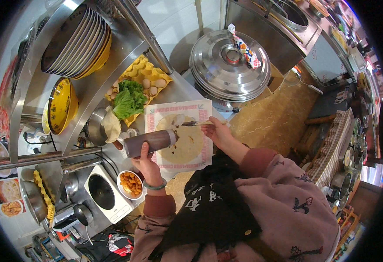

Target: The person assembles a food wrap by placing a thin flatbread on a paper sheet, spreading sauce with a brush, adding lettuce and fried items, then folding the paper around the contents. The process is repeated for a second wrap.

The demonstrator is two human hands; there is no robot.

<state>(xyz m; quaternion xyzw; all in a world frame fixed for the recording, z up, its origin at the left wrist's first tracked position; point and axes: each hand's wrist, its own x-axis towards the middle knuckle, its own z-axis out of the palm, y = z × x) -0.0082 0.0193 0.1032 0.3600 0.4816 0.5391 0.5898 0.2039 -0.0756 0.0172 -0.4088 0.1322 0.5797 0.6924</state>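
Note:
A round, pale flatbread [185, 146] lies on printed paper [203, 159] on the steel counter, with brown sauce spots on it. Tilted over its left side is a clear squeeze bottle [145, 144] of brown sauce, its capped end pointing right. My left hand [145, 164] is closed around the bottle from below. Between the fingers of my right hand [217, 132] is a brush [203, 123] with a light handle, its dark head over the bread's upper part. Whether the brush touches the bread I cannot tell.
Green lettuce [131, 100] rests on a yellow egg tray [161, 72] behind the paper. A white bowl of fried pieces [130, 184] stands beside a white cooker [120, 212]. A large lidded steel pot [213, 52] is at the back; stacked bowls [75, 41] fill the left shelf.

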